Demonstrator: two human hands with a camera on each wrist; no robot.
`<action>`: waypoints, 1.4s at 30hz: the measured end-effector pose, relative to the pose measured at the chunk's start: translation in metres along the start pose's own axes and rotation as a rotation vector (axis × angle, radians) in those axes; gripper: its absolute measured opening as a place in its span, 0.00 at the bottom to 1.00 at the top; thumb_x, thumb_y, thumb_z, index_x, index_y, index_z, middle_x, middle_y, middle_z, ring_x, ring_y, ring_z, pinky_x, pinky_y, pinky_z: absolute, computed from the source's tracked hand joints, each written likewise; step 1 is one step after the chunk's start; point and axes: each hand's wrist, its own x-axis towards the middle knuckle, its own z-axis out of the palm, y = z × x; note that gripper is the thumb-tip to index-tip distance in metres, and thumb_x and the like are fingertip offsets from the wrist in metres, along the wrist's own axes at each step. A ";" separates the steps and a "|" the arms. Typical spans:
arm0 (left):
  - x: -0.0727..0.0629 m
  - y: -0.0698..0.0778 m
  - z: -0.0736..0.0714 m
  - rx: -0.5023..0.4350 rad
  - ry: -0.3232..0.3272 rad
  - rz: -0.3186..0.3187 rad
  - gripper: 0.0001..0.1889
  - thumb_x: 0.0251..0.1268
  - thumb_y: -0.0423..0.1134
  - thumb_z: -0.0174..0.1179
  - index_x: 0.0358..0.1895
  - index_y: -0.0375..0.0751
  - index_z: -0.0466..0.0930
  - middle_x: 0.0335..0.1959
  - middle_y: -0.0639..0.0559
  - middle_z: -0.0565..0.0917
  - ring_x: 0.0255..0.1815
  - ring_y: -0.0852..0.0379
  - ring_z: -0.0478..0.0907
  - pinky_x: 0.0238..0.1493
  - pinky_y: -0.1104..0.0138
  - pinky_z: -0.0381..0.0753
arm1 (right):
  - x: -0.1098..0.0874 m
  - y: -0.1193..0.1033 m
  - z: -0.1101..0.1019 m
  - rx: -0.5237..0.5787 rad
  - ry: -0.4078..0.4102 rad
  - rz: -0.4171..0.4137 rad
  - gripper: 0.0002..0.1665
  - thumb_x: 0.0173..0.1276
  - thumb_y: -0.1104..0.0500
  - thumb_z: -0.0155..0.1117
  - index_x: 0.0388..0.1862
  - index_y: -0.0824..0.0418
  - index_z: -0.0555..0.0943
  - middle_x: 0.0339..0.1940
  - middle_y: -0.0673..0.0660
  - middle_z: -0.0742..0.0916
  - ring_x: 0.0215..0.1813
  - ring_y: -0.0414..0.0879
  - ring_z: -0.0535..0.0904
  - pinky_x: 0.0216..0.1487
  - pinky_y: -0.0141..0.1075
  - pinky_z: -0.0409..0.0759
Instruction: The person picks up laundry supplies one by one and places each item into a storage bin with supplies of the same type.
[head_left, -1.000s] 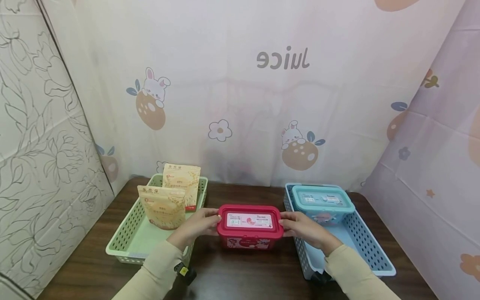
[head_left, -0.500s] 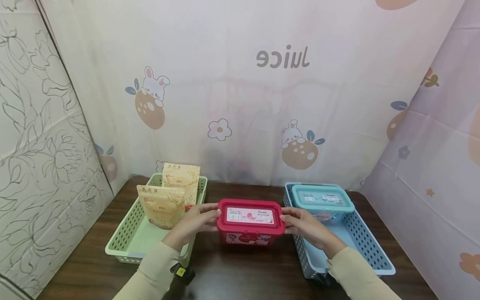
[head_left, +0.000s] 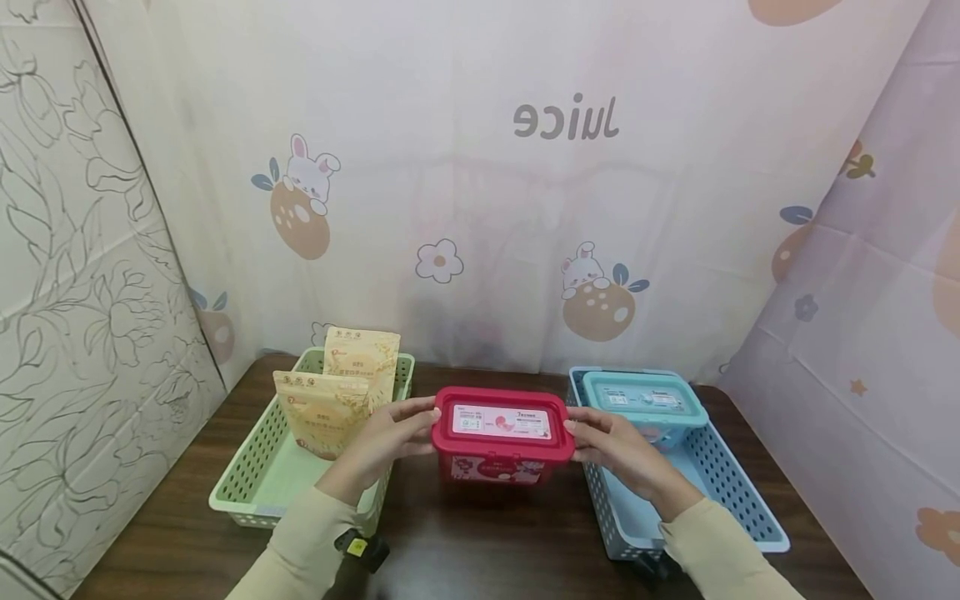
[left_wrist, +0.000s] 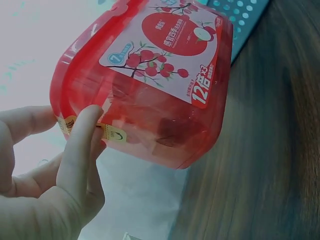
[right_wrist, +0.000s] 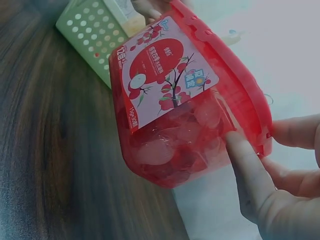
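A red lidded plastic box [head_left: 502,423] is held between both hands over the middle of the dark table. My left hand [head_left: 384,444] grips its left end at the lid's rim, while my right hand [head_left: 622,452] grips the right end the same way. The left wrist view shows a thumb on the see-through wall of the box [left_wrist: 165,95] beside a yellow seal strip. Rounded pod shapes show through the wall of the box [right_wrist: 175,100] in the right wrist view. Its lid carries a pink and white label, and the front has a cherry-print label.
At left, a green basket [head_left: 247,507] holds two upright yellow pouches [head_left: 322,415]. A blue basket [head_left: 750,492] at right contains a similar teal lidded box [head_left: 648,400] at its back. Behind the brown table [head_left: 480,558] hangs a printed curtain [head_left: 480,167].
Both hands have raised the red box a little and moved it slightly towards the back, its lid now higher in the head view. The baskets and their contents stay put.
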 end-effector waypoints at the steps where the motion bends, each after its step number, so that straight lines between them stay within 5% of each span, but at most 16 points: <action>1: -0.001 0.001 0.000 -0.003 0.009 -0.003 0.28 0.71 0.42 0.63 0.69 0.31 0.71 0.57 0.35 0.82 0.47 0.46 0.85 0.49 0.57 0.85 | -0.001 -0.001 0.000 0.003 0.002 -0.002 0.41 0.75 0.49 0.62 0.76 0.69 0.60 0.64 0.69 0.77 0.51 0.53 0.85 0.56 0.45 0.82; 8: -0.003 0.006 0.003 -0.025 0.038 -0.008 0.29 0.70 0.43 0.65 0.69 0.33 0.72 0.57 0.37 0.82 0.48 0.45 0.85 0.48 0.58 0.85 | -0.004 -0.007 0.000 0.020 0.026 0.001 0.41 0.75 0.50 0.62 0.76 0.68 0.60 0.65 0.68 0.77 0.52 0.52 0.85 0.56 0.45 0.82; 22: -0.009 0.019 0.002 -0.041 -0.013 0.048 0.28 0.73 0.41 0.61 0.70 0.30 0.69 0.60 0.35 0.80 0.55 0.43 0.82 0.52 0.57 0.84 | -0.010 -0.021 -0.002 0.022 0.020 -0.018 0.39 0.76 0.50 0.61 0.76 0.68 0.60 0.64 0.68 0.78 0.51 0.52 0.85 0.57 0.45 0.81; 42: -0.009 0.022 0.014 -0.063 -0.055 0.048 0.29 0.71 0.41 0.64 0.70 0.33 0.70 0.63 0.36 0.77 0.55 0.45 0.82 0.53 0.53 0.82 | -0.021 -0.027 -0.015 -0.004 0.045 0.006 0.40 0.76 0.50 0.61 0.76 0.69 0.60 0.67 0.70 0.74 0.52 0.51 0.84 0.57 0.46 0.80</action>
